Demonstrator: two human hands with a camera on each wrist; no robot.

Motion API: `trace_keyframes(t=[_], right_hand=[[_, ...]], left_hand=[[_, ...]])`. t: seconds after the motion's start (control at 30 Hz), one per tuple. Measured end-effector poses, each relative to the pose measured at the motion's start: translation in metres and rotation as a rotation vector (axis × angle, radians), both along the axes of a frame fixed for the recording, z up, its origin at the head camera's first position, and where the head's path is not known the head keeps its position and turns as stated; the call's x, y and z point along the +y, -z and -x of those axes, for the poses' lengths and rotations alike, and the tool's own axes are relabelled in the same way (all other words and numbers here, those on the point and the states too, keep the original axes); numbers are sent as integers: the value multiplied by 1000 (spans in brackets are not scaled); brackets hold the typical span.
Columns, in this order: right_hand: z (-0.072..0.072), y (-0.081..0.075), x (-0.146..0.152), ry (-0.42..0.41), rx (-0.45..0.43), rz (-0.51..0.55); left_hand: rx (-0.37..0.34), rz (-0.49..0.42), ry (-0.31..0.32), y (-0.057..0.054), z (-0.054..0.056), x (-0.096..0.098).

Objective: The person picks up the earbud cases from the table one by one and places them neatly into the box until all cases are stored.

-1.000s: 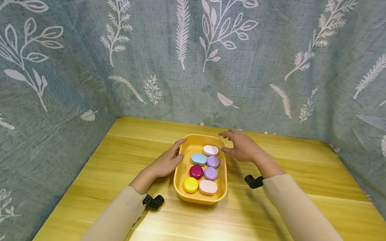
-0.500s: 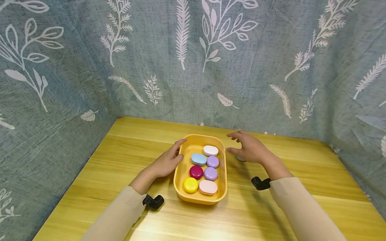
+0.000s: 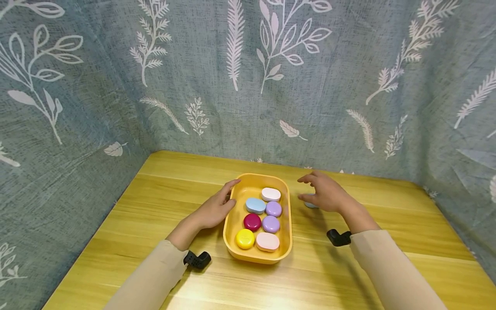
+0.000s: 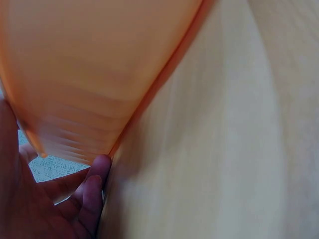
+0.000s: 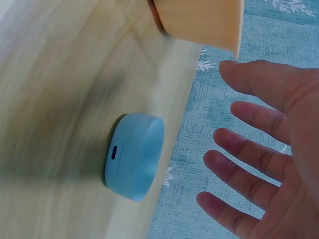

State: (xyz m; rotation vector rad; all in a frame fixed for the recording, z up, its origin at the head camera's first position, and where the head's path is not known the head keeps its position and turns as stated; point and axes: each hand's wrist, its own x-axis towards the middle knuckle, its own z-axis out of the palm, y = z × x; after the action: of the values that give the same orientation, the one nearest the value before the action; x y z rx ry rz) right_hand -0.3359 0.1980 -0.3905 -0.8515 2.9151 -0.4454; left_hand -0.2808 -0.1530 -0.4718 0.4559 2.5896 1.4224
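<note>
A yellow-orange plastic tray holds several small glossy cases, including a white case, a dark red case, a yellow case and a pink case. My left hand holds the tray's left side, thumb and index finger at the rim; in the left wrist view, curled fingers meet the outer wall near its base. Right of the tray, my right hand hovers with fingers spread and nothing in it. Below it, a light blue earbud charging case with a slot-shaped port sits on the table, partly hidden in the head view.
The wood-grain table extends around the tray on all sides. A blue-grey curtain with white leaf prints hangs behind it and along both sides. Each wrist carries a black camera mount, such as the right mount.
My right hand has moved right, away from the tray's edge, to above the light blue earbud charging case, which has come into view under it. The left hand and tray stay put.
</note>
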Motion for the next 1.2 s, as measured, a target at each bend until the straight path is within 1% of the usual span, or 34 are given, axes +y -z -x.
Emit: trace_keyframes(t=[0.37,0.63,0.83,1.07,1.2], right_hand=[[1,7,7,16,-13,-50],[4,14,13,26,-13,-71],[5,19,18,35,-35,-98],[6,22,22,22,-14,-89],[6,24,22,17,-18,-92]], left_hand=[[2,17,-10,0,0,0],[1,14,-8,1,1,-1],[-2,6,2,1,0,-1],[-4,7,-1,0,0,-1],[-3,3,0,0,0,-1]])
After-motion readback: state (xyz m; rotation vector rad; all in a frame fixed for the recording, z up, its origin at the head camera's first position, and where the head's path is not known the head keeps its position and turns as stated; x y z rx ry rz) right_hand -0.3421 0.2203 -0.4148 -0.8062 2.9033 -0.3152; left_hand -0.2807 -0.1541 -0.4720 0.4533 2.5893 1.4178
